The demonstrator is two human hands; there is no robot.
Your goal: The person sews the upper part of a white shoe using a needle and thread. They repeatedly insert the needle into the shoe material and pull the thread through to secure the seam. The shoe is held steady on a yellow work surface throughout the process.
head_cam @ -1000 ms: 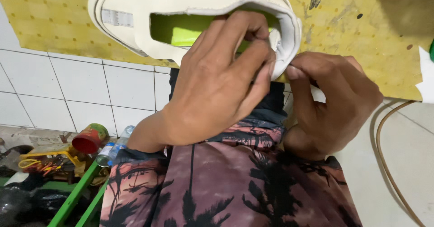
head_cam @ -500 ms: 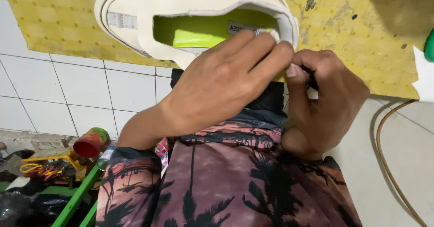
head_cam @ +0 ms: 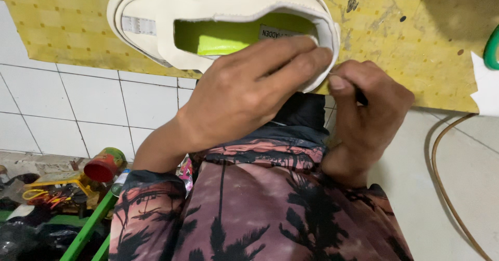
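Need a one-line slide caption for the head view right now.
Left hand grips the cream shoe's collar while right hand pinches a thin dark tool at its edge, over a yellow board.

Cream shoe (head_cam: 218,6), lime insole, on yellow board (head_cam: 62,27)

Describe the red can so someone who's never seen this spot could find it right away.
Start at the white tiled floor on the left, below the yellow board. Go down to the clutter at its lower edge, beside the green bar. The red can lies tipped on its side there, the only red round thing.
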